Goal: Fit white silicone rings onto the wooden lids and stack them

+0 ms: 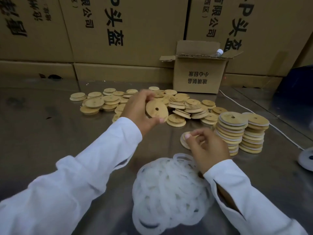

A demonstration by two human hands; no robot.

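Note:
My left hand (138, 109) grips a round wooden lid (156, 110) with a centre hole, lifted and tilted above the loose pile of wooden lids (186, 106). My right hand (208, 148) holds a second lid (183, 141) low over the table, thumb and fingers curled round its edge. A heap of white silicone rings (169, 192) lies just in front of me, under my right wrist. Two stacks of ringed lids (242, 133) stand to the right of my right hand.
The steel table (50, 133) carries an open small cardboard box (196, 75) with a plastic bottle (219, 52) in it at the back right. Large cartons (127, 31) wall off the rear. A white cable (279, 129) and a white round base (306, 158) lie at the right.

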